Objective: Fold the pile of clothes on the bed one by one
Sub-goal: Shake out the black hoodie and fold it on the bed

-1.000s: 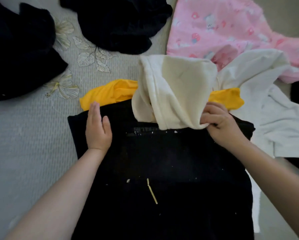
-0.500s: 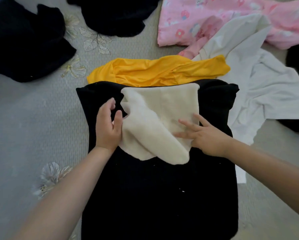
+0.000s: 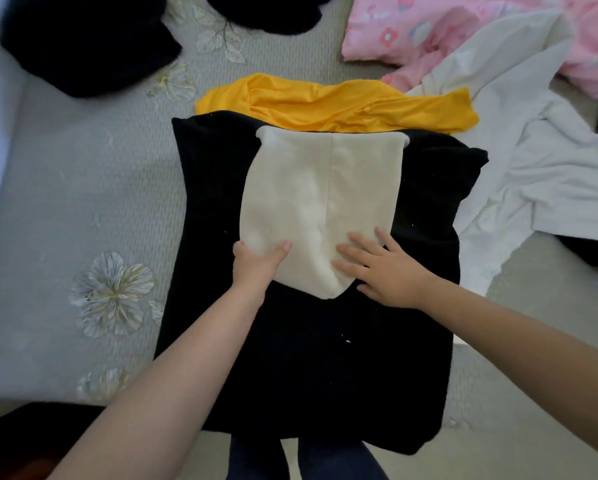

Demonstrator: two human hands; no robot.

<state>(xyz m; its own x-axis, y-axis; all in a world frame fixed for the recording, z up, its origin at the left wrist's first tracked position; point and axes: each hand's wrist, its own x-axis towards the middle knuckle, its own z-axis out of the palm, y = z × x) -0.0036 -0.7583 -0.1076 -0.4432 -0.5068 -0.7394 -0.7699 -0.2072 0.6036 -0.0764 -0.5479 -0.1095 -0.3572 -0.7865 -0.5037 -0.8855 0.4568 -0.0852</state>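
Black hoodie [image 3: 318,358]: spread flat on the bed [image 3: 65,209], body running toward the person, near edge at the bed's front.
Cream hood [image 3: 321,202]: lining side up, laid back over the upper body of the hoodie; long axis runs away from the person, rounded tip nearest, straight edge far, next to the yellow garment [image 3: 339,105].
Left hand [image 3: 259,265]: at the hood's near-left edge, thumb on top of the cream cloth, fingers seem tucked under the edge, so pinching it.
Right hand [image 3: 384,271]: fingers straight and spread, flat on the hood's near-right part, pressing, gripping nothing.
Key relation: hood lies straight ahead of both hands, centred between them; both about equally near, left on the edge, right on the surface.
Step (judgement): smoothing the hood flat before folding the body; hoodie's sides lie outward of each hand.
Unfolded rest: white garment [image 3: 539,157] and pink garment [image 3: 429,26] to the far right, dark clothes [image 3: 83,43] far left.
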